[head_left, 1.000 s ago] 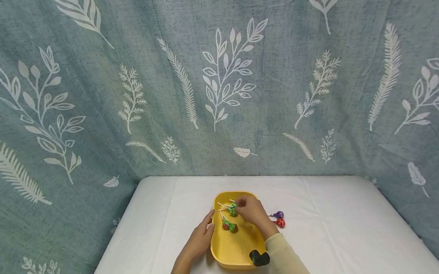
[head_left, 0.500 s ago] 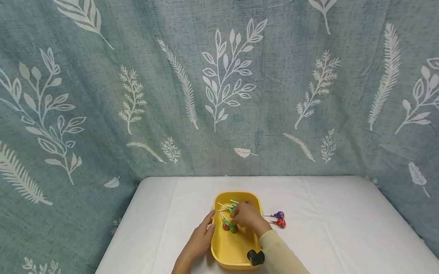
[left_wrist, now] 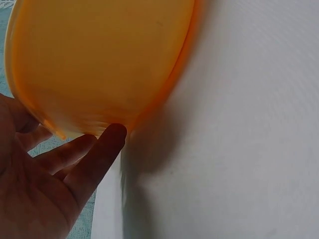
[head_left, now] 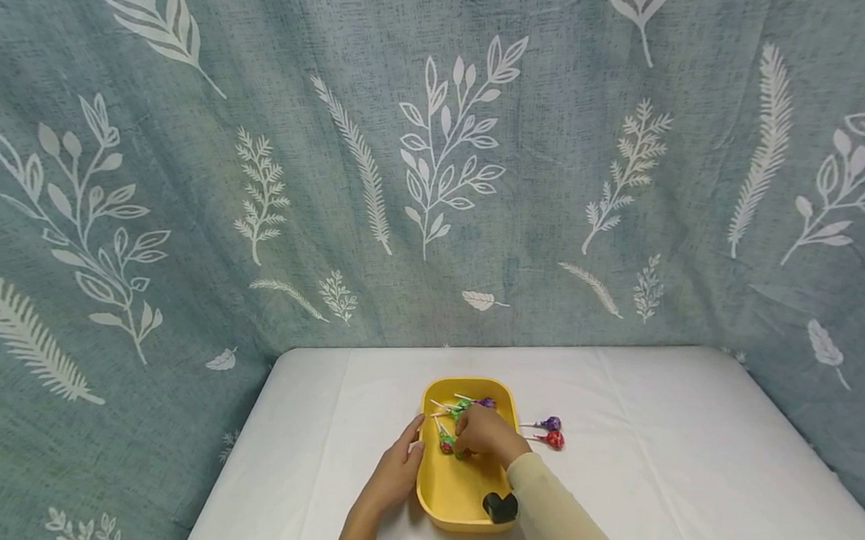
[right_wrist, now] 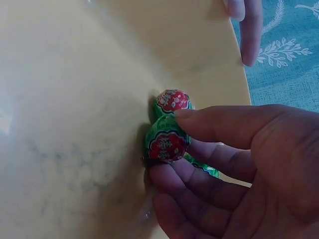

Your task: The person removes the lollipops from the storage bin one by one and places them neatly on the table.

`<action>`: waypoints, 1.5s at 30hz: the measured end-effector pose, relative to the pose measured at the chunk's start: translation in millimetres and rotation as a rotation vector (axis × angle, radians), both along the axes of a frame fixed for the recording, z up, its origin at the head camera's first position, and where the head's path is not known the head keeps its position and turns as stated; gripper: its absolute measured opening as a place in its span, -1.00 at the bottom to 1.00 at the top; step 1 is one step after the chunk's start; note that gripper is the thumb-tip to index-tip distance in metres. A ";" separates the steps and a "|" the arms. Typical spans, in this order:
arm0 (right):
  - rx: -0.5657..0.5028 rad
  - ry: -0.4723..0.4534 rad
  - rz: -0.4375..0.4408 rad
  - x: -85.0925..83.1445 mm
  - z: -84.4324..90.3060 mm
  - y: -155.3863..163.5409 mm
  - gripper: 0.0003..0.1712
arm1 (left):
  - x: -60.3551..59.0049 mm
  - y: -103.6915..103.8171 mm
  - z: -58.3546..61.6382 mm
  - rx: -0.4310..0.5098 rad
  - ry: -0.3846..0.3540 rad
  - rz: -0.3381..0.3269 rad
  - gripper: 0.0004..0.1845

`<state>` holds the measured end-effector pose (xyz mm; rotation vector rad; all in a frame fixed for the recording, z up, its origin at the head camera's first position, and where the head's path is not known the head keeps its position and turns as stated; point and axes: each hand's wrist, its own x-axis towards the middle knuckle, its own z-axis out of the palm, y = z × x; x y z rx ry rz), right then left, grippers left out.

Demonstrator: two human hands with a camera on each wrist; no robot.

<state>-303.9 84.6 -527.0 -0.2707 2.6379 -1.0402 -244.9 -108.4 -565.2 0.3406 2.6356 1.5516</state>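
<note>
The right hand (right_wrist: pixel 234 164) is pinching a round, wrapped green-and-red lollipop (right_wrist: pixel 166 142) between thumb and fingers. The left hand (head_left: pixel 396 469), fingers spread, is touching the rounded yellow plastic tray (head_left: pixel 444 499), maybe keeping it still

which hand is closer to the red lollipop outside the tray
Right. The right hand is inside the yellow tray, just across its wall from the red lollipop; the left hand touches the tray's opposite outer side, with the tray between it and the lollipop.
</note>
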 end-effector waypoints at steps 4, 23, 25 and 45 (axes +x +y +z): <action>0.017 0.000 0.010 -0.2 -0.8 0.6 -0.79 | -0.4 0.5 -0.6 0.005 -0.017 0.001 -0.46; -0.007 0.145 0.045 1.3 18.0 7.4 -0.66 | -0.8 -1.0 0.2 0.000 -0.006 -0.002 -0.45; -0.004 0.150 0.039 1.3 21.5 8.5 -0.72 | -0.8 -0.9 0.4 0.001 -0.008 -0.005 -0.45; -0.061 0.127 -0.048 10.8 43.8 24.8 -0.94 | -0.5 -0.7 0.2 0.013 -0.017 -0.004 -0.45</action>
